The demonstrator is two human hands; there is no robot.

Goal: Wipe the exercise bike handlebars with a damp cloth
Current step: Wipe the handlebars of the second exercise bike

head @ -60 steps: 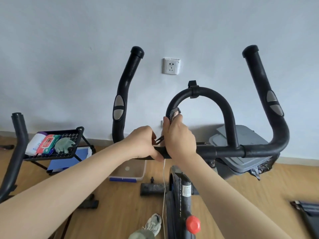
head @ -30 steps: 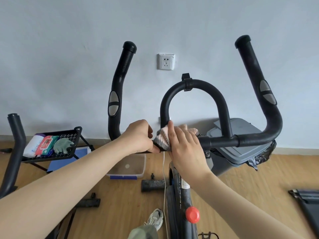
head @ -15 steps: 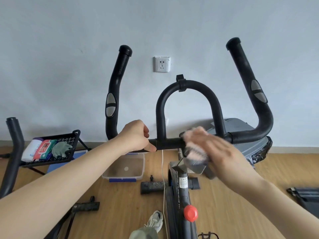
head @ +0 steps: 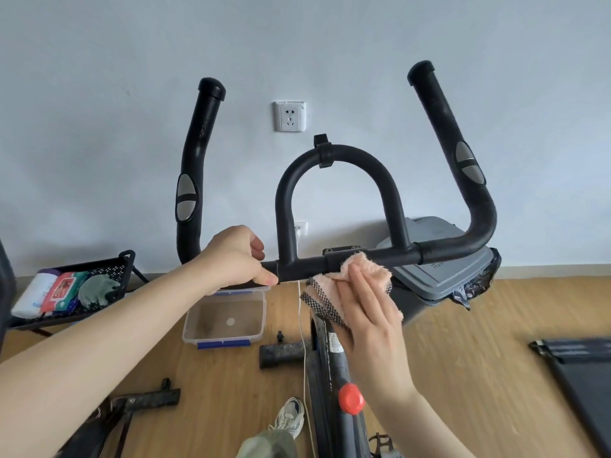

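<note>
The black exercise bike handlebars (head: 337, 153) fill the middle of the view: a horizontal crossbar, a centre loop and two upright grips. My left hand (head: 236, 256) is closed around the crossbar just left of the loop. My right hand (head: 367, 309) presses a pink cloth (head: 360, 272) with a dark patterned edge against the underside and front of the crossbar, right of the loop's left leg. The fingers lie flat over the cloth, whose top edge touches the bar.
A black mesh rack (head: 109, 269) at the left holds wipes and a green cloth. A clear plastic box (head: 224, 319) sits on the wood floor under the bar. A grey lidded bin (head: 443, 269) stands behind the right side. The bike frame's red knob (head: 352, 393) is below.
My right hand carried the cloth from the base of the loop's left leg rightward along the crossbar, dipped below it, and now presses it up against the bar. The left hand kept its grip.
</note>
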